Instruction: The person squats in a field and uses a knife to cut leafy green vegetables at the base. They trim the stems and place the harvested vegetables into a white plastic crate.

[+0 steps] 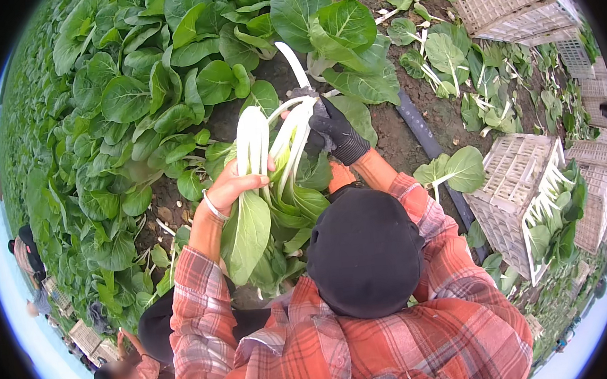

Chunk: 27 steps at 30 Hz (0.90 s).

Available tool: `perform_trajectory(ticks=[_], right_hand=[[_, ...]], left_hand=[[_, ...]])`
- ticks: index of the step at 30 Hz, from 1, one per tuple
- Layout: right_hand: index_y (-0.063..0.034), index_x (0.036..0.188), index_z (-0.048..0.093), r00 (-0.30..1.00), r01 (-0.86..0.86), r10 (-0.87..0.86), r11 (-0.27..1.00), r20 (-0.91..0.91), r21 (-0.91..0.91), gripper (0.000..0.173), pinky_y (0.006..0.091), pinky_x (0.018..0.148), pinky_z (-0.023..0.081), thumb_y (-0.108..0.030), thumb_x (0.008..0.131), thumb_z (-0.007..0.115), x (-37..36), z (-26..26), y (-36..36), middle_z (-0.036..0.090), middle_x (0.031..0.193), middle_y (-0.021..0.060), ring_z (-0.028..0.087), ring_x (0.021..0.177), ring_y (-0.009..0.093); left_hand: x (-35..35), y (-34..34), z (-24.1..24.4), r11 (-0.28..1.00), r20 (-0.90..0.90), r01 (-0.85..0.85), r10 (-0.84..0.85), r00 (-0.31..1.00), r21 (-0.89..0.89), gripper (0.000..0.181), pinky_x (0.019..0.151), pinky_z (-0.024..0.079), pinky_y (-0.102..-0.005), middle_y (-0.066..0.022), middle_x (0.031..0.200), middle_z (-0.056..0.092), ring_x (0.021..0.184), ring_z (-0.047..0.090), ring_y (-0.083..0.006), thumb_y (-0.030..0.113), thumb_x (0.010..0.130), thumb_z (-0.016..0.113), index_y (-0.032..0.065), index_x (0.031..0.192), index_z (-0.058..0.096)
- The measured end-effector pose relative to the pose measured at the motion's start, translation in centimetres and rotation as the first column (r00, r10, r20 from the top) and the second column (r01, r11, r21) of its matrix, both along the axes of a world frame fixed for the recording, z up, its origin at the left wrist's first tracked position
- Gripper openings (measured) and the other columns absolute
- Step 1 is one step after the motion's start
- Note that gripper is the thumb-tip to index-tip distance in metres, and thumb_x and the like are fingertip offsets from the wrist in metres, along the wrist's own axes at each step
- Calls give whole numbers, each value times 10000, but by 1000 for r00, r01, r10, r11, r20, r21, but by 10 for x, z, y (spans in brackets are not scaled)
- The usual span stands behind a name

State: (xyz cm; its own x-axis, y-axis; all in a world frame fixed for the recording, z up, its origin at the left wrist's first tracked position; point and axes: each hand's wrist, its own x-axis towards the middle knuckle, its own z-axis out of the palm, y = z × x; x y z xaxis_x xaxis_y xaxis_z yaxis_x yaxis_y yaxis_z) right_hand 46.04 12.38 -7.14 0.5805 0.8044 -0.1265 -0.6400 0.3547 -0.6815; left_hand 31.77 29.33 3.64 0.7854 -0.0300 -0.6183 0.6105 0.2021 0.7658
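Note:
My bare left hand (243, 185), with a pale band at the wrist, grips a bok choy (252, 140) by its white stalks. Its broad green leaves hang down towards my lap. Beside it, between my hands, are more pale stalks of bok choy (295, 138) with leaves below; whether they belong to the same plant is unclear. My right hand (336, 135), in a dark knit glove, closes around the grey wrapped handle of what looks like a knife (291, 62). Its curved, bright blade points away from me, past the stalk bases. The glove partly hides the handle.
Growing bok choy (126, 96) fills the left and far side. A dark flat hose (425, 135) runs along the soil on the right, near cut leaves (444, 56). Plastic crates (511, 177) stand at right, one holding bok choy. Another person (143, 376) crouches at lower left.

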Motion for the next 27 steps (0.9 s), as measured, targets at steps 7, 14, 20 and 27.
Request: perform_trajectory(ticks=[7,14,20,27], right_hand=[[-85,1155,472,979,155,-189,934,-76,-321,488,184,411,380,-108,714,679,-25,-1,22,563,787,9,477,516,56],[-57,1056,495,978,202,-136,797,157,-568,398,214,431,391,-172,723,679,-34,-22,22,550,734,16,474,520,76],[-23,1015,484,953,188,68,628,294,-755,375,306,452,419,-250,763,645,-26,-22,1,546,656,91,523,477,186],[-55,952,513,204,430,502,725,841,-537,364,367,520,431,-345,753,609,-24,-21,-50,552,762,122,568,626,285]], left_hand=[[-17,-38,-72,924,282,-286,212,936,254,623,878,365,-271,-99,1134,463,994,473,-164,84,708,577,-24,1258,305],[-3,-65,-82,932,198,-309,345,918,-191,632,798,426,-332,-130,1114,456,859,586,-244,73,728,534,49,1270,209],[-3,-42,-90,946,56,-169,192,980,-275,384,691,469,-320,-91,798,542,617,508,-168,123,724,569,-8,1056,427],[-20,-8,-83,773,-115,-214,181,977,-597,363,545,429,-277,-80,808,474,605,449,-125,115,744,564,-9,1055,425]])
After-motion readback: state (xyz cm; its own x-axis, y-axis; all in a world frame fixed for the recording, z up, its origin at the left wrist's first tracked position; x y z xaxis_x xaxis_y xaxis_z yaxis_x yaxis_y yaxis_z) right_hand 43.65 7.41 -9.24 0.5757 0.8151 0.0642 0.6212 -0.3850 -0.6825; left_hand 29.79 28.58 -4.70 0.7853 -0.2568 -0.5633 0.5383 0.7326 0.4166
